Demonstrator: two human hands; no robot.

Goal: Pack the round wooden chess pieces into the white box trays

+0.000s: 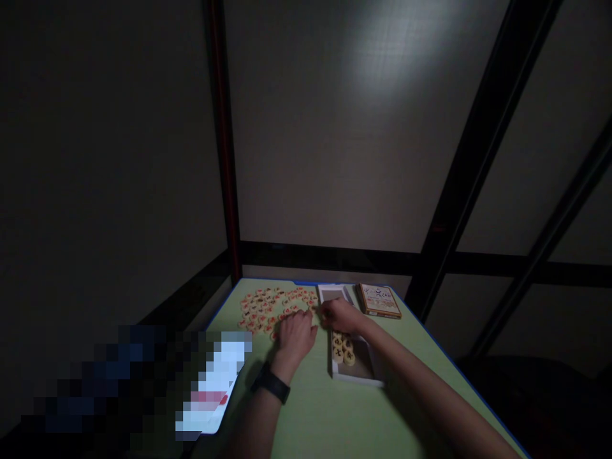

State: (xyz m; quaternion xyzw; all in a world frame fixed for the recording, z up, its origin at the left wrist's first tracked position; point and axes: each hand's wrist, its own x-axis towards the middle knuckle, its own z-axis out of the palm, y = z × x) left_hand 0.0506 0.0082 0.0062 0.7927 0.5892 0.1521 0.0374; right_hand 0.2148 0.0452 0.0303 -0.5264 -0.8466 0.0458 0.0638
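Many round Chinese chess pieces [261,309] with red and dark characters lie spread over the far left of the table. My left hand [297,331], wearing a dark wristband [271,382], rests at the near right edge of these pieces with its fingers stretched out and thumb apart. Just to its right, my right hand [340,315] hangs over the left side of a white box tray [356,378], fingers pinched together; what they hold, if anything, is hidden. Several chess pieces [343,354] sit in rows along the tray's left side, partly covered by my right hand.
An orange-edged box lid [380,301] with dark writing lies right of the tray at the back. A lit screen [215,382], pixelated, is at the table's left edge. The green table [315,421] has a blue rim; panelled walls with dark beams stand close behind it.
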